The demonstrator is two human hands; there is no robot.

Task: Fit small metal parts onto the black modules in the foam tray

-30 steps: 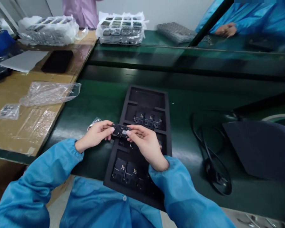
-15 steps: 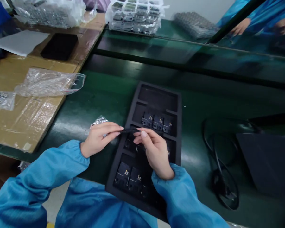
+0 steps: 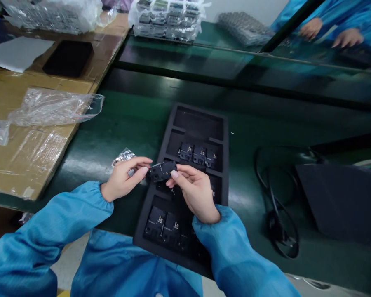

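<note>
Between my hands is a small black circuit board (image 3: 162, 170), tilted so that its flat face shows. My right hand (image 3: 193, 185) pinches its right end between thumb and fingers. At its left end, my left hand (image 3: 126, 175) closes thumb and fingertips on the edge. Under them lies a black foam tray (image 3: 225, 144) with several compartments. Similar black boards (image 3: 199, 156) sit in a row in its second compartment, and more boards (image 3: 162, 225) lie in the nearest one. My right hand and sleeve hide part of the tray. A small clear bag (image 3: 123, 156) lies just behind my left hand.
Cardboard (image 3: 49, 161) on the left bears a clear plastic bag (image 3: 58, 107), a white sheet (image 3: 18, 53) and a black pad (image 3: 68, 58). A black cable (image 3: 276, 222) and a dark panel (image 3: 334, 202) lie to the right. Wrapped trays (image 3: 167, 20) stand behind. A co-worker's hands (image 3: 348, 38) show beyond.
The board has turned from edge-on to showing its flat face. My hands stay close together over the tray. The whole view has shifted slightly, and the co-worker's hands have moved.
</note>
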